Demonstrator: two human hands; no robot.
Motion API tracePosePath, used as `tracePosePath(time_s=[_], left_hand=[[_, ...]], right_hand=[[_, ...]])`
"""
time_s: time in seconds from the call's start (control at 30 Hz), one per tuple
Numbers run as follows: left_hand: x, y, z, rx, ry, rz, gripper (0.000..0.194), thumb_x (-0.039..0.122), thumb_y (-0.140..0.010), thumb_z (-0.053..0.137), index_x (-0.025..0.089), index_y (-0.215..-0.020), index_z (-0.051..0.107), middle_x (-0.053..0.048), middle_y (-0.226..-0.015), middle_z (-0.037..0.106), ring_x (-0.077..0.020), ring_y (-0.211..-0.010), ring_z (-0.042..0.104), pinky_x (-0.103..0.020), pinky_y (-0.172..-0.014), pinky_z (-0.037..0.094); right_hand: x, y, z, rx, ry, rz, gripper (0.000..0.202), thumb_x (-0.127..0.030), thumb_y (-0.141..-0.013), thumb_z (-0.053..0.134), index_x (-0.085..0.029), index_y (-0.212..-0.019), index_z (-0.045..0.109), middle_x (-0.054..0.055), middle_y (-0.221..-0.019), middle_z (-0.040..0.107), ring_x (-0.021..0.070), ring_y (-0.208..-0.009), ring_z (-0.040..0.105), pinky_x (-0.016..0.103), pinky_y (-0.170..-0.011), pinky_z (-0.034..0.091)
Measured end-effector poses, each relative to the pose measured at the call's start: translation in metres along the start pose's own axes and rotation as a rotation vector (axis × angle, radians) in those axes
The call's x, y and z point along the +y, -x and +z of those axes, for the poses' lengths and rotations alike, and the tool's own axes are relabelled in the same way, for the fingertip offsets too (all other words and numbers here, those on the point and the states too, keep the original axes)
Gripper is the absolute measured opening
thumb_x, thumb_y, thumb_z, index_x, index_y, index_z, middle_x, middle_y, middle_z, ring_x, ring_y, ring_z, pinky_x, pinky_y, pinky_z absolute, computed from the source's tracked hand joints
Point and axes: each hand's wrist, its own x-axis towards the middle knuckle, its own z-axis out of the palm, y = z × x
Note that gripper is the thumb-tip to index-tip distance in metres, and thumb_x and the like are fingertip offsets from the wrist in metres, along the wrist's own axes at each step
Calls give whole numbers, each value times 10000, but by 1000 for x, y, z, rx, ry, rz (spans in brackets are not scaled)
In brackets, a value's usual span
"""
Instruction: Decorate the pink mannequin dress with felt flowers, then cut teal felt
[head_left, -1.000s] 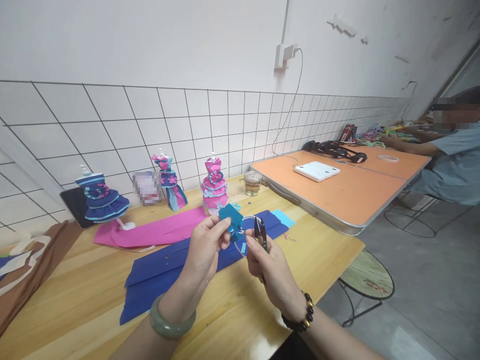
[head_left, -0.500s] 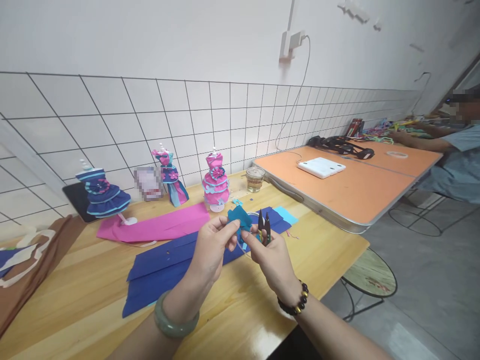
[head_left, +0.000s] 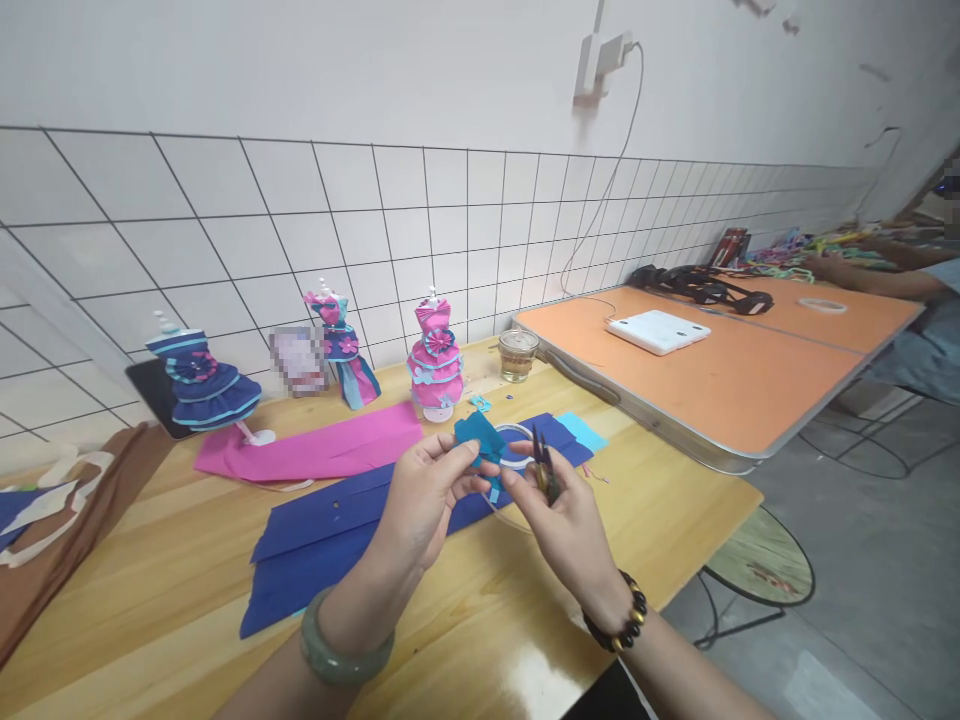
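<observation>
Pinched between my left hand's [head_left: 427, 495] thumb and fingers is a small folded teal piece of cloth or paper [head_left: 480, 436]. My right hand [head_left: 566, 520] has a pair of dark thread snips [head_left: 543, 460] in its grip, blades pointing up and away. Its thumb and fingertips sit just right of the teal piece; I cannot tell whether they touch it. Beneath both hands lie long dark blue strips [head_left: 322, 530] of similar material. A white ring [head_left: 517, 432], like a tape roll, rests on the blue behind my right fingers, and a thin pale strand curves below.
Three small dress forms stand along the tiled wall: a blue one [head_left: 202, 385], a mixed one [head_left: 343, 345] and a pink one [head_left: 436, 355]. A pink strip [head_left: 330, 447] lies before them. A glass jar [head_left: 517, 357] stands near the orange table [head_left: 675, 400]. Another person's arm [head_left: 885, 280] is far right.
My right hand has drawn slightly right, away from the teal piece, with the snips turned in its grip. The left hand keeps its hold. The view has shifted a little.
</observation>
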Motion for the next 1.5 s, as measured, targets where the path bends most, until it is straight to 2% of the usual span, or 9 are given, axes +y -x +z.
tracePosePath(time_s=[0.07,0.23,0.37,0.53,0.77,0.93,1.1,1.3,1.5], left_hand=[[0,-1,-2,11,5,15,121,213,-680,668,114,-702,601,-19,-624,625,-117,-608,610,-206,-556,486],[2,-2,-4,16,15,61,92,200,-704,651,122,-699,603,-8,-663,613,-115,-657,605,-226,-616,486],[5,-1,-4,8,31,76,80,195,-713,641,121,-718,612,-15,-702,613,-111,-685,587,-238,-663,475],[7,2,-2,-48,60,76,86,213,-744,611,128,-747,610,-32,-744,620,-110,-681,560,-233,-630,455],[5,5,3,-70,68,80,95,218,-731,620,132,-699,593,-12,-699,598,-81,-574,499,-210,-530,391],[3,7,4,-27,-10,115,99,210,-749,605,134,-694,576,29,-576,503,-67,-560,463,-214,-615,401],[2,9,5,15,-29,116,143,227,-759,592,144,-661,531,35,-564,466,-65,-536,445,-189,-532,368],[5,10,8,50,33,180,126,219,-735,618,148,-677,532,49,-579,464,-39,-479,421,-172,-507,393],[5,14,8,96,-27,84,200,310,-686,655,163,-685,520,62,-520,463,-41,-370,435,-144,-352,355]], right_hand=[[-2,5,-5,-20,-43,43,284,-393,-781,595,-186,-962,523,-43,-628,399,93,-544,363,218,-488,314],[-9,15,-10,-360,-348,250,402,-520,-887,336,-165,-896,523,-56,-594,290,65,-474,222,209,-426,179],[-15,16,-4,-496,-491,450,421,-503,-906,291,-155,-870,526,-64,-560,302,45,-429,176,206,-413,129],[-17,17,5,-481,-628,576,385,-485,-908,305,-162,-846,507,-72,-543,308,34,-404,172,197,-414,139],[-15,20,17,-392,-709,503,361,-468,-907,333,-157,-858,511,-67,-546,343,35,-408,227,193,-426,199],[-13,19,25,-310,-722,416,326,-460,-898,371,-162,-876,503,-55,-570,400,47,-433,311,201,-453,260],[-12,17,29,-313,-746,379,317,-454,-898,376,-164,-861,499,-55,-574,406,47,-438,319,204,-459,273],[-13,22,32,-366,-789,425,327,-455,-902,365,-160,-870,504,-61,-557,381,43,-425,293,196,-443,249],[-16,22,36,-353,-861,431,320,-455,-896,381,-163,-845,503,-61,-545,385,42,-415,284,187,-434,247]])
